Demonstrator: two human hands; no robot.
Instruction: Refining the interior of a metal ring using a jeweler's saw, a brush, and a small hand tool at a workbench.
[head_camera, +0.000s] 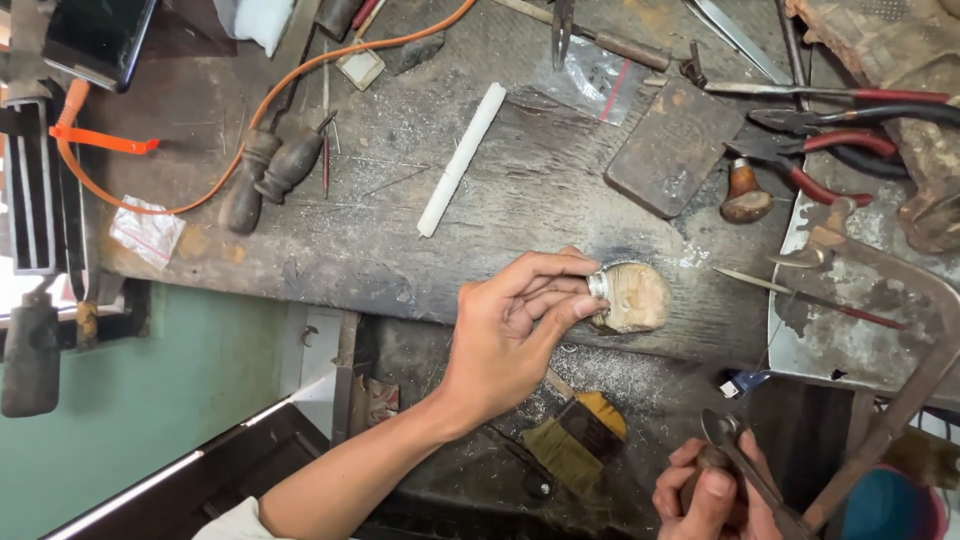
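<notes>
On the dusty wooden surface (520, 190) lay two small clear plastic bags (146, 232); the left hand (515, 330) pinched a small silver metal ring (598, 285) against a worn wooden peg (637, 297), the right hand (712, 495) gripping a wooden-handled tool (745, 470).

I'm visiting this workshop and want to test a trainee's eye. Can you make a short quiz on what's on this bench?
1. True or false: the left hand pinches a small silver ring against the worn wooden peg at the bench edge.
2. What does the right hand grip? A) a metal tool with a wooden handle B) the white stick C) the brush
3. What colour is the cord looping across the bench top?

Key: 1 true; 2 A; 3 orange.
</notes>
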